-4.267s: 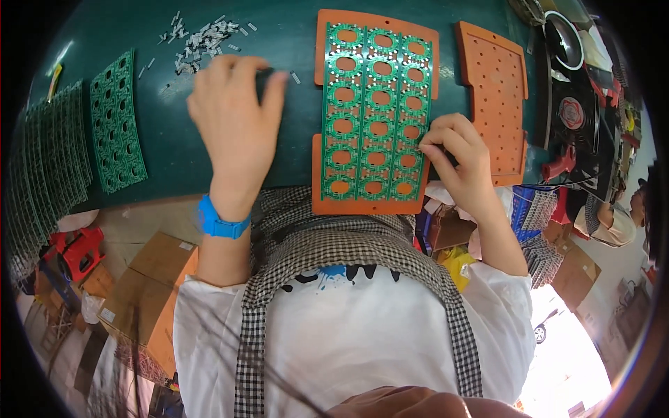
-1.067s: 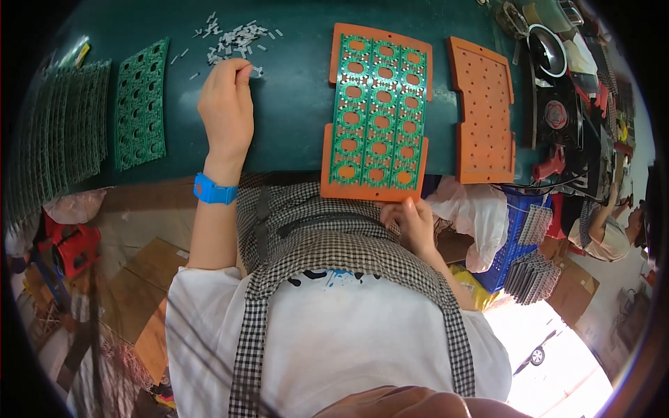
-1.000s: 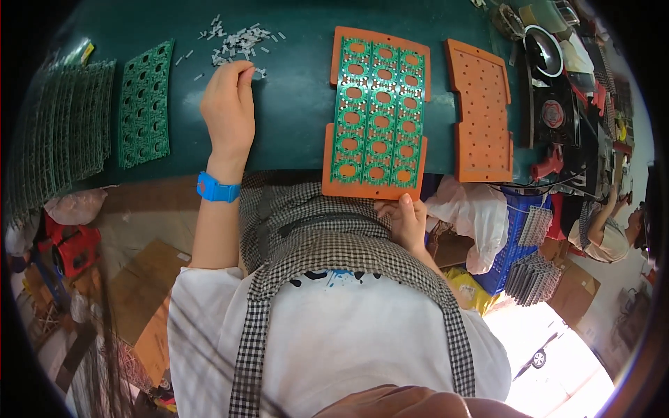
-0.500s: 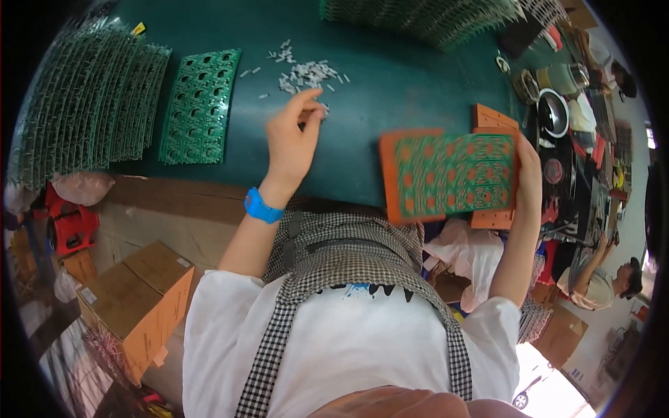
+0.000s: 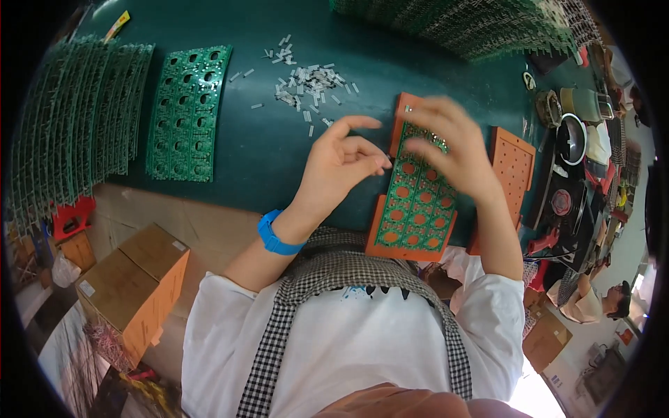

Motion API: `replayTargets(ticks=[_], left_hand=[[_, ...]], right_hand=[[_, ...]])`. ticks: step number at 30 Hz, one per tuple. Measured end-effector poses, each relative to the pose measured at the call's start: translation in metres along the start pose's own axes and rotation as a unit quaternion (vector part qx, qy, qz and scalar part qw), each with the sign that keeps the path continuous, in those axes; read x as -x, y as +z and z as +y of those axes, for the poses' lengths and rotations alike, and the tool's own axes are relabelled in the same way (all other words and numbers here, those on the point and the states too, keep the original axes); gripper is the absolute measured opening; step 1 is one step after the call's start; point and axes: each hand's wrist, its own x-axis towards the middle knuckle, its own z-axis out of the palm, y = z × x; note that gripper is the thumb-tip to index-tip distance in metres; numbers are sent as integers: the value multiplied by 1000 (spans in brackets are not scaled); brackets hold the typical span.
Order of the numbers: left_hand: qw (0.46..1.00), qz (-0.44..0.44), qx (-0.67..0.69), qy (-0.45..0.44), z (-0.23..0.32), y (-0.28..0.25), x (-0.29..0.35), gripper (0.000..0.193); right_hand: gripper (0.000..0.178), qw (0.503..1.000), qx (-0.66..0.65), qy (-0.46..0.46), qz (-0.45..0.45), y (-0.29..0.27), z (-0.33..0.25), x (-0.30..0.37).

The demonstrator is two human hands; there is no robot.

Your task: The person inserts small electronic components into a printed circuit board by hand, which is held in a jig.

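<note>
My left hand (image 5: 341, 161) is beside the left edge of a green circuit board (image 5: 420, 198) with rows of round holes. Its thumb and middle fingertips come together while the index finger points out; whatever is between them is too small to see. The board lies in an orange fixture plate (image 5: 440, 252), long side running away from me. My right hand (image 5: 456, 150), smeared by motion, hovers over the board's far half and hides part of it. A tiny whitish piece (image 5: 409, 109) shows by its fingertips. Small white parts (image 5: 313, 82) lie in a loose pile beyond my left hand.
Another green board (image 5: 187, 115) lies to the left, beside a row of boards standing on edge (image 5: 83, 118). More stacked boards (image 5: 453, 24) stand at the far side. An orange plate (image 5: 512, 167) with small holes is on the right, near a metal bowl (image 5: 573, 138).
The orange fixture with its board has turned from crosswise to lengthwise. My right hand has left its right edge and moved over the far half. My left hand has come right from the pile.
</note>
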Motion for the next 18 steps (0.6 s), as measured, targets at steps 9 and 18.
replayTargets(ticks=[9, 18], left_hand=[[850, 83, -495, 157, 10, 4, 4, 34], [722, 126, -644, 220, 20, -38, -14, 13]], right_hand=[[8, 992, -19, 116, -37, -5, 20, 22], [5, 993, 7, 113, -16, 2, 49, 9]])
